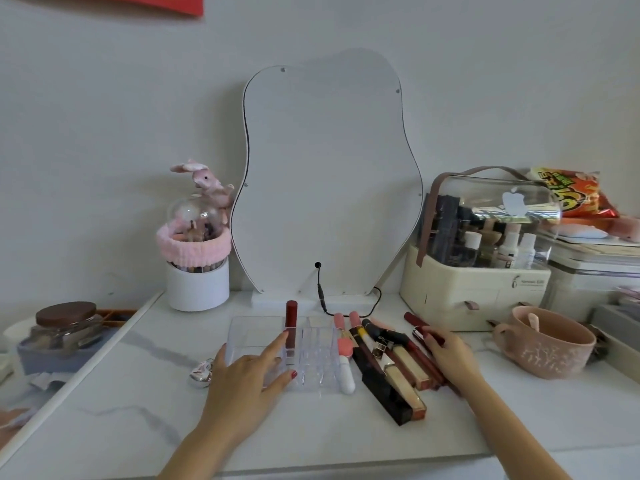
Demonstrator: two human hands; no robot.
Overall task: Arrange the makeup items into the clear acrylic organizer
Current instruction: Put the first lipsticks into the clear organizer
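With the left hand [247,370] spread flat, holding nothing, steadying the clear acrylic organizer [277,351] mid-worktop, I'd have the right hand [450,351], fingertips pinching a dark red lip tube [420,325], drop it upright beside the standing red lipstick [291,327].

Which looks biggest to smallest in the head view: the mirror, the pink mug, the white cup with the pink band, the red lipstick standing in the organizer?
1. Mirror
2. Pink mug, white cup: similar, and the mug is nearer, so unranked
3. Red lipstick
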